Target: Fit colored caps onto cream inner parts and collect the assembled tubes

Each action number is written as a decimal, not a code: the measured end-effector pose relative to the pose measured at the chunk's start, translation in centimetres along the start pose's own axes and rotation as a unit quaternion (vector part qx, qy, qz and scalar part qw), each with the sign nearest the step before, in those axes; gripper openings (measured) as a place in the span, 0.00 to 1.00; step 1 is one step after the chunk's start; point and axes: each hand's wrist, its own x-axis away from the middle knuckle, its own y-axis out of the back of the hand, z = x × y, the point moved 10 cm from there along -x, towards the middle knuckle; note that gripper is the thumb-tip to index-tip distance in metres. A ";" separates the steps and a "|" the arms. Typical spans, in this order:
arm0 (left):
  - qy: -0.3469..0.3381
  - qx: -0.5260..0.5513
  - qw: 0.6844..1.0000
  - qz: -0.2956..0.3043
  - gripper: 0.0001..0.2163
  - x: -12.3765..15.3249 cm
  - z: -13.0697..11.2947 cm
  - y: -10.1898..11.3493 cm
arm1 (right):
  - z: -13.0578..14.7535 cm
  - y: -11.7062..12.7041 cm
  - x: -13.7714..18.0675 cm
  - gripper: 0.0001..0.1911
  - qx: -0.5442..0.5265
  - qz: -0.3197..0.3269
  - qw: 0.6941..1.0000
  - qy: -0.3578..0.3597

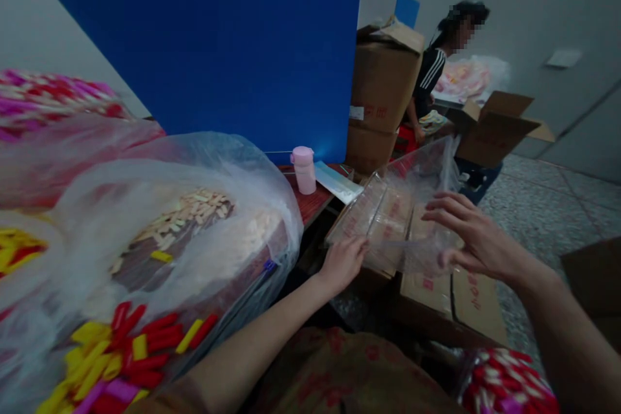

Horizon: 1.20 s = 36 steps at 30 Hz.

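Note:
A large clear plastic bag (436, 174) stretches between my hands, above the cardboard boxes. My left hand (343, 265) is closed on the near-left edge of the bag, its fingers curled over the film. At the bag's right side is my right hand (468, 233), fingers bent and spread, the thumb well apart from them. Film lies close to its fingertips, but nothing is clenched in it. Through the bag, taped boxes (427, 291) with red print show beneath.
To the left, a table under plastic sheeting (228, 155) bears red and yellow pieces (150, 339) and pale pieces (194, 210). A pink bottle (305, 171) stands near a blue panel (218, 45). Behind sits another person (429, 81) beside an open box (499, 129). A filled bag (507, 381) is lower right.

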 end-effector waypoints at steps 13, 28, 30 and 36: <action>-0.028 -0.222 0.968 0.111 0.16 1.5 -2.0 -7.3 | 1.1 -12.5 17.5 0.25 -0.010 -0.020 0.987 -0.158; -0.086 -0.271 0.952 0.115 0.21 -0.4 -3.5 -7.6 | 0.3 -12.9 22.1 0.30 -0.043 -0.265 0.892 -0.364; -0.103 -0.260 0.951 0.128 0.21 -0.1 -3.7 -8.0 | 0.3 -13.4 25.1 0.27 -0.020 -0.301 0.845 -0.442; -0.129 -0.252 0.948 0.146 0.24 1.0 -3.9 -8.4 | 0.9 -20.0 37.7 0.20 0.002 -0.115 0.670 -0.734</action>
